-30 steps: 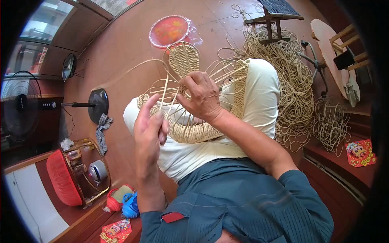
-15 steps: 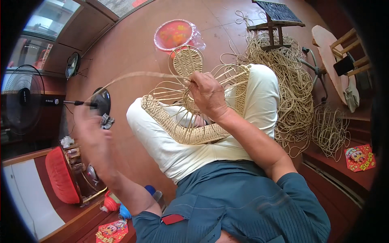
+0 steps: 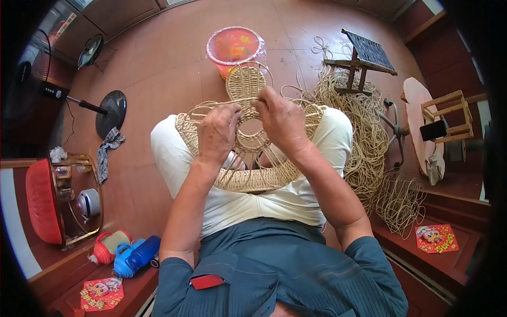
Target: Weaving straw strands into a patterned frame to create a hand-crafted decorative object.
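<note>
Across my lap lies a woven straw-coloured piece (image 3: 251,181), with a wide woven rim, thin spokes and a small ring at its centre. Beyond that ring, an oval woven panel (image 3: 246,82) sticks out away from me. A pale cord (image 3: 247,100) runs between my two hands above the spokes. My left hand (image 3: 217,132) is closed, its fingertips pinching the cord just left of the ring. On the other side my right hand (image 3: 282,119) also pinches it, at the near end of the oval panel. The fingertips themselves are partly hidden behind the knuckles.
A big heap of loose cord (image 3: 364,142) lies on the floor to my right, under a folding stool (image 3: 364,58). Ahead stands a red bucket (image 3: 236,47). To the left are a fan base (image 3: 111,114), a crumpled cloth (image 3: 110,150) and a blue jug (image 3: 127,256).
My left hand has come in from far left to beside the right hand. The long cord that stretched out leftward is now drawn in. The view has shifted too.
</note>
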`<action>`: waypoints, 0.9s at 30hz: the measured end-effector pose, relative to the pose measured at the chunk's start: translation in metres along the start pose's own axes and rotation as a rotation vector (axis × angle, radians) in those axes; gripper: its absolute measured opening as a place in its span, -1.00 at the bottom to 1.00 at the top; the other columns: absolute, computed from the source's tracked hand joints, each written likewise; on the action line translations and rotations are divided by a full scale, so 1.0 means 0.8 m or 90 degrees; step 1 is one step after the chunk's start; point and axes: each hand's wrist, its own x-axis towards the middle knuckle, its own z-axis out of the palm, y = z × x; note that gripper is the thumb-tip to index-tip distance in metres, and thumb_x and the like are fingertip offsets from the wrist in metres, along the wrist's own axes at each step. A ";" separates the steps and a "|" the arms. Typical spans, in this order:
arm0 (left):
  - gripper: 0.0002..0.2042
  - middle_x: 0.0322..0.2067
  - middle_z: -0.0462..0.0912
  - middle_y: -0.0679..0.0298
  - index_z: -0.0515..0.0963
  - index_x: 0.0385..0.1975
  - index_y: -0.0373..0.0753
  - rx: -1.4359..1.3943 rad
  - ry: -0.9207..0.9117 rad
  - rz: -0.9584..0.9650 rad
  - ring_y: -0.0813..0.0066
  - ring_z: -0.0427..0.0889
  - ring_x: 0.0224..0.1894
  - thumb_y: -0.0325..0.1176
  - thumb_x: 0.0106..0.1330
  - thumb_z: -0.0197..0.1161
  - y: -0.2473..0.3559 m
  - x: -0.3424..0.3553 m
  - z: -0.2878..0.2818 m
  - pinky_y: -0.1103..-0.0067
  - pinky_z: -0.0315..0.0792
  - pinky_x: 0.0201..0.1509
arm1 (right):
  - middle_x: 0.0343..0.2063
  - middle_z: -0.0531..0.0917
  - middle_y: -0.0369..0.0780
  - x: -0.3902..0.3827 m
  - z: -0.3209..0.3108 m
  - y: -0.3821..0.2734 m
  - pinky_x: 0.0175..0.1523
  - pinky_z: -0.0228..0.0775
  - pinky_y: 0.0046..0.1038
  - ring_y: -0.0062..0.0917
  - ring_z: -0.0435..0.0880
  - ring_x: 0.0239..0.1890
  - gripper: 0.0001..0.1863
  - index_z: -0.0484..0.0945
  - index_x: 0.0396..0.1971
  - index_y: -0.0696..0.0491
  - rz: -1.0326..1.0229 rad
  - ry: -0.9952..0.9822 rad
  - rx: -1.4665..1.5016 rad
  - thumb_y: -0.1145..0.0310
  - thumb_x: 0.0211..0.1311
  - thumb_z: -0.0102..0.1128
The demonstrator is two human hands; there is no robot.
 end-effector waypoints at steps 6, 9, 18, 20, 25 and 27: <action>-0.87 -0.32 0.80 0.11 0.66 -0.09 -0.15 -0.100 -0.063 -0.163 0.05 0.81 -0.22 -0.29 0.49 0.35 0.007 0.007 0.004 0.21 0.62 -0.10 | -0.32 0.74 -0.14 0.037 0.003 0.007 -0.22 0.57 -0.10 -0.12 0.78 -0.30 -0.79 0.60 -0.22 -0.01 -0.068 0.010 -0.052 0.17 0.49 0.35; -0.86 -0.29 0.81 0.10 0.64 -0.11 -0.16 -0.018 -0.076 -0.241 0.01 0.81 -0.21 -0.26 0.50 0.35 0.019 0.011 0.012 0.16 0.61 -0.10 | -0.22 0.72 -0.20 0.065 0.017 0.012 -0.15 0.60 -0.12 -0.18 0.79 -0.19 -0.82 0.60 -0.18 -0.03 -0.168 0.028 -0.058 0.20 0.45 0.36; -0.79 -0.35 0.81 0.01 0.69 0.05 -0.17 -0.012 -0.074 -0.235 -0.06 0.83 -0.25 -0.32 0.54 0.26 0.010 0.004 0.033 0.16 0.61 -0.17 | -0.15 0.68 -0.22 0.075 0.023 0.024 -0.08 0.63 -0.13 -0.19 0.78 -0.15 -0.81 0.63 -0.09 -0.04 -0.205 0.018 -0.048 0.26 0.40 0.38; -0.74 -0.35 0.81 0.00 0.64 0.12 -0.32 -0.222 -0.059 -0.246 0.06 0.83 -0.33 -0.39 0.56 0.19 0.005 0.002 0.037 0.23 0.61 -0.19 | -0.13 0.69 -0.22 0.072 0.018 0.027 -0.09 0.62 -0.13 -0.17 0.78 -0.17 -0.83 0.63 -0.10 -0.04 -0.175 -0.001 -0.039 0.27 0.43 0.38; -0.72 -0.29 0.81 -0.03 0.62 0.12 -0.45 -0.258 -0.126 -0.335 0.19 0.79 -0.35 -0.44 0.57 0.13 0.005 0.001 0.039 0.28 0.61 -0.17 | -0.07 0.68 -0.07 0.061 0.009 0.030 -0.03 0.63 -0.08 -0.10 0.77 -0.16 -0.74 0.64 0.05 0.01 -0.229 -0.013 0.009 0.42 0.39 0.28; -0.72 -0.27 0.81 -0.05 0.62 0.13 -0.44 -0.253 -0.122 -0.332 0.20 0.78 -0.35 -0.45 0.57 0.12 0.007 0.003 0.038 0.28 0.61 -0.16 | -0.06 0.67 -0.05 0.059 0.005 0.028 0.01 0.62 -0.08 -0.08 0.76 -0.14 -0.70 0.64 0.07 0.02 -0.226 -0.032 -0.007 0.43 0.35 0.29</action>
